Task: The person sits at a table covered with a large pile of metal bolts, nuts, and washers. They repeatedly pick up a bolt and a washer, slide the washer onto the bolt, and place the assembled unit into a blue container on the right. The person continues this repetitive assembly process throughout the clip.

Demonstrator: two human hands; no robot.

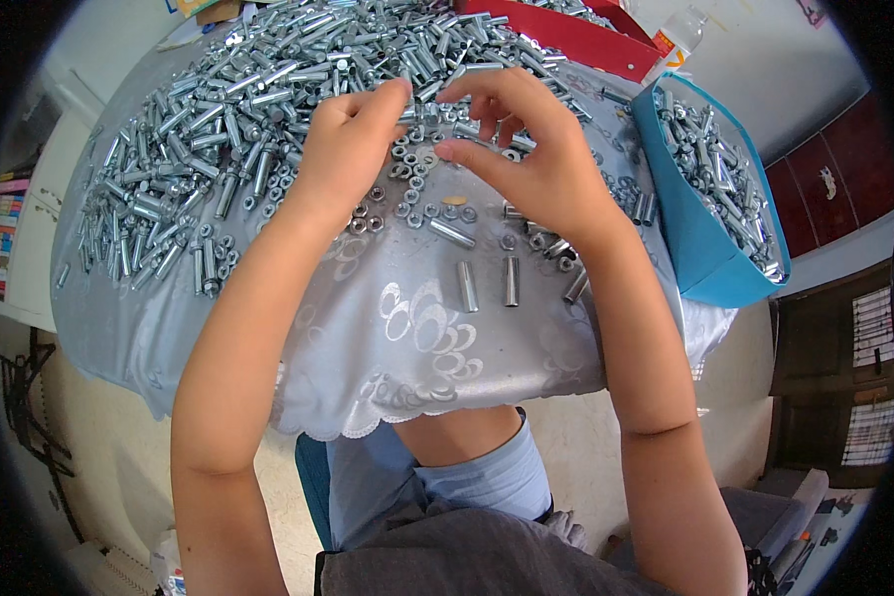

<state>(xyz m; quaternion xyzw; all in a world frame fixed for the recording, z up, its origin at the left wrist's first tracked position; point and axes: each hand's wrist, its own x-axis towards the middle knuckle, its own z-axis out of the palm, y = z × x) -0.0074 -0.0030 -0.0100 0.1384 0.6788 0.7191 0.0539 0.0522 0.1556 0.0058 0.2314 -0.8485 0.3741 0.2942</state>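
A round table (368,363) under a silver-grey cloth with interlocking oval patterns fills the middle of the view; seen from above, clock positions run from the view's centre. Across it, from about ten round to twelve o'clock, spreads a heaped pile of metal bolts (268,99), many with sleeves on their shanks. At two o'clock sits a turquoise open bin (720,263), filled with similar bolts. At one o'clock, farther off, a red open box (576,45) holds more metal pieces, with a clear plastic bottle (680,45) beside it.

The person's two bare hands meet over the near edge of the pile. The left hand (353,139), at eleven o'clock, has its fingers curled inward; their tips are partly hidden, so I cannot tell whether they grip a piece. The right hand (534,149), at one o'clock, is open, thumb and forefinger apart, facing the left.

Near the centre lie loose metal sleeves (469,286), three of them plainly apart. Just above these, toward twelve o'clock, hex nuts (416,184) are strewn below and between the hands, near a small tan disc (453,200).

The step in hand appears to be fingertip work on small hardware; the next move seems to call for a precise pinch by the right thumb and forefinger.
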